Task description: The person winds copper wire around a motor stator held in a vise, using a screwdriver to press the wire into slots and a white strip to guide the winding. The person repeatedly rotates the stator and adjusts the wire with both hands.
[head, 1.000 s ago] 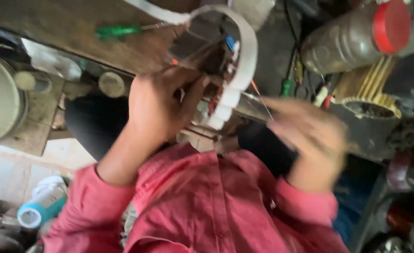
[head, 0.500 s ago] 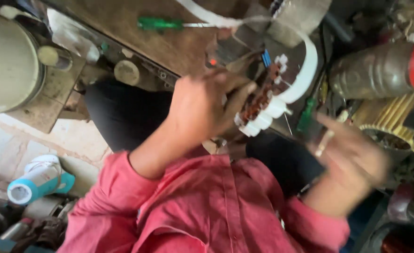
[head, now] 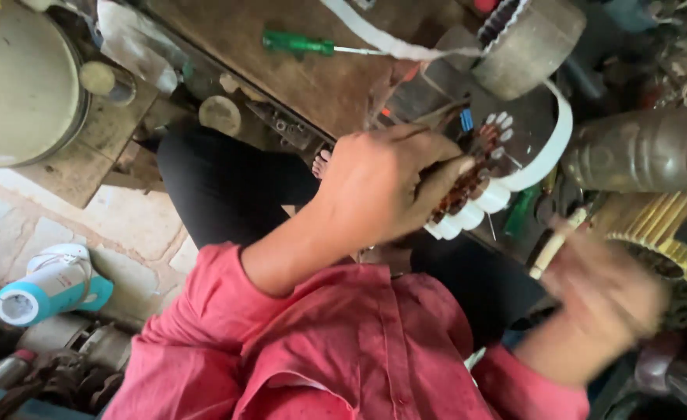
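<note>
The left hand [head: 390, 187] is closing its fingers firmly around a round motor stator with copper windings and white plastic slot liners [head: 476, 187], holding it tilted at the near edge of the worn brown wooden workbench [head: 297, 70]. A white plastic ring [head: 553, 140] is curving around the stator's far side. The right hand [head: 600, 295] is blurring with motion just right of the stator; I cannot tell how its fingers are set. A green-handled screwdriver [head: 297, 43] is lying on the bench top. A dark plastic bottle with a red cap [head: 639, 152] is resting to the right, above yellow ribbed windings [head: 655, 222].
</note>
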